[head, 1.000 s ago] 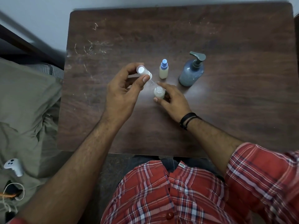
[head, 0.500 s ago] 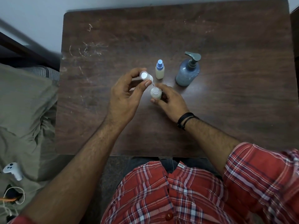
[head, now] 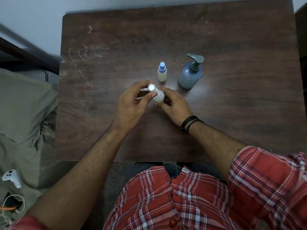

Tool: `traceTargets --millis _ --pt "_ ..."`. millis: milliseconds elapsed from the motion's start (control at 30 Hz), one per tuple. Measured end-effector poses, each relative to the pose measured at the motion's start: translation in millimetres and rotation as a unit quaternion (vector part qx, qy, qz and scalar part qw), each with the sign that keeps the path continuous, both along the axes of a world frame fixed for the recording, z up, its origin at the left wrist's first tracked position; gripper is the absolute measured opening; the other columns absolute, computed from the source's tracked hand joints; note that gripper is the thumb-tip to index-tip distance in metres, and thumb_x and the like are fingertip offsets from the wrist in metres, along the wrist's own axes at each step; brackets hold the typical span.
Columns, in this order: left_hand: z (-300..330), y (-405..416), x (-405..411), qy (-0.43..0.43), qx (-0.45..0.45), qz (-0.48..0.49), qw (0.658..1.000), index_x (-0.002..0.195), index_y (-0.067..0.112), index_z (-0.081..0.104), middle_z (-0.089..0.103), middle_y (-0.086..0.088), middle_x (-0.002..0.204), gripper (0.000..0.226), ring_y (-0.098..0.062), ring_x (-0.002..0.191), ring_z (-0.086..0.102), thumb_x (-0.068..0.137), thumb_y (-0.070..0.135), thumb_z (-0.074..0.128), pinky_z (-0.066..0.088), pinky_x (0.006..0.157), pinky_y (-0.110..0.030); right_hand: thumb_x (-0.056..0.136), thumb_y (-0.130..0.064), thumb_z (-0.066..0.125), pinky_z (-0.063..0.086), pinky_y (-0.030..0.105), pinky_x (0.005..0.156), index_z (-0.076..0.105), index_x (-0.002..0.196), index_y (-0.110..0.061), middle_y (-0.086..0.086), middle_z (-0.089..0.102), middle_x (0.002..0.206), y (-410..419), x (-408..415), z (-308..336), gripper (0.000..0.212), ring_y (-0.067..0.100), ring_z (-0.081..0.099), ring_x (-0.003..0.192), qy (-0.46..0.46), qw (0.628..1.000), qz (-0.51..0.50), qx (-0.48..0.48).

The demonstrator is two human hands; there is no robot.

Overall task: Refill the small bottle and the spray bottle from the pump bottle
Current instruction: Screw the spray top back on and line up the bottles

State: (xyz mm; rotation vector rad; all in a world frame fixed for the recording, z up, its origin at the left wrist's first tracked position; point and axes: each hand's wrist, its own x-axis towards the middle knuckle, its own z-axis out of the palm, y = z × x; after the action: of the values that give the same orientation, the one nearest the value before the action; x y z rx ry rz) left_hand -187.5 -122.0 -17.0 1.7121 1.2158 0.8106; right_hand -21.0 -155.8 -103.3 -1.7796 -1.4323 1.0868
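left hand [head: 131,105] pinches spray head [head: 151,88]; right hand [head: 174,106] grips spray bottle [head: 159,97]. seat head square, twist snug; pump bottle [head: 191,75] at 1 o'clock.

Bedroom: bed [head: 25,113] beside wooden table [head: 232,113]

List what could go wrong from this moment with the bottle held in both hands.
1. The left hand pinches the clear cap at an angle over the small bottle; it may seat crooked and leak.
2. The right hand holds that bottle only at its side, so a hard push could tip it and spill.
3. The spray bottle stands just beyond the hands; a knuckle could knock it over.
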Motion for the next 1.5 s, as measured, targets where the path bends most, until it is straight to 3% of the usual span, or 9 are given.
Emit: traceTargets --millis 100,300,533,600,767,933,1200,1500 --pt "-7 1 1 0.013 0.006 -0.011 1.0 0.117 0.014 0.066 0.069 -0.002 0.114 0.026 -0.009 0.1 0.071 0.092 0.02 0.071 0.056 0.083 -0.023 0.08 -0.056 0.063 0.051 0.04 0.096 0.053 0.132 -0.04 -0.012 0.061 0.123 0 0 2 0.055 0.013 0.058 0.11 0.004 1.0 0.0 -0.004" --pt "-10 7 6 0.025 0.001 -0.022 0.999 0.116 0.006 0.067 0.07 -0.003 0.112 0.029 -0.009 0.1 0.07 0.091 0.019 0.073 0.058 0.082 -0.024 0.083 -0.045 0.069 0.052 0.04 0.095 0.056 0.131 -0.037 -0.011 0.063 0.117 0 1 4 0.05 0.012 0.059 0.107 0.018 1.0 -0.005 -0.002" --pt "-28 10 4 0.076 0.007 -0.036 0.996 0.118 0.013 0.067 0.07 0.005 0.113 0.031 -0.013 0.101 0.069 0.092 0.029 0.071 0.058 0.083 -0.043 0.085 -0.039 0.069 0.052 0.04 0.095 0.055 0.132 -0.038 -0.01 0.064 0.119 1 1 -2 0.049 0.013 0.059 0.108 0.003 1.0 -0.006 -0.007" --pt "-28 12 5 0.096 0.017 -0.043 0.994 0.117 0.014 0.068 0.069 0.007 0.112 0.03 -0.011 0.102 0.067 0.092 0.03 0.071 0.056 0.085 -0.038 0.084 -0.04 0.068 0.052 0.039 0.095 0.055 0.132 -0.038 -0.01 0.064 0.119 1 1 -2 0.049 0.013 0.059 0.108 0.001 1.0 -0.006 -0.008" --pt "-28 15 6 0.142 0.044 -0.065 0.987 0.119 0.013 0.067 0.069 0.005 0.113 0.032 -0.007 0.1 0.063 0.093 0.032 0.07 0.045 0.084 -0.01 0.082 -0.046 0.064 0.051 0.039 0.095 0.055 0.133 -0.038 -0.009 0.064 0.119 1 0 1 0.052 0.013 0.059 0.108 -0.003 1.0 -0.002 -0.01" --pt "-28 16 7 0.155 0.072 -0.075 0.982 0.117 0.011 0.067 0.069 0.001 0.111 0.03 -0.009 0.097 0.062 0.092 0.027 0.07 0.04 0.082 -0.005 0.078 -0.053 0.059 0.051 0.038 0.095 0.056 0.133 -0.039 -0.009 0.064 0.119 0 1 3 0.056 0.013 0.06 0.108 0.0 1.0 -0.005 -0.01" --pt "-27 16 9 0.16 0.075 -0.075 0.981 0.109 0.009 0.065 0.067 0.001 0.105 0.026 -0.003 0.091 0.056 0.089 0.022 0.073 0.034 0.078 -0.001 0.086 -0.033 0.068 0.051 0.038 0.096 0.058 0.133 -0.035 -0.007 0.065 0.118 0 2 5 0.048 0.013 0.061 0.107 0.01 1.0 -0.011 -0.002" --pt "-36 20 11 0.193 0.062 -0.08 0.976 0.105 0.014 0.06 0.064 0.004 0.102 0.029 -0.005 0.093 0.056 0.087 0.03 0.075 0.036 0.08 -0.003 0.082 -0.041 0.061 0.05 0.041 0.095 0.056 0.133 -0.037 -0.006 0.065 0.117 0 1 2 0.052 0.016 0.06 0.106 -0.007 1.0 -0.004 -0.013"
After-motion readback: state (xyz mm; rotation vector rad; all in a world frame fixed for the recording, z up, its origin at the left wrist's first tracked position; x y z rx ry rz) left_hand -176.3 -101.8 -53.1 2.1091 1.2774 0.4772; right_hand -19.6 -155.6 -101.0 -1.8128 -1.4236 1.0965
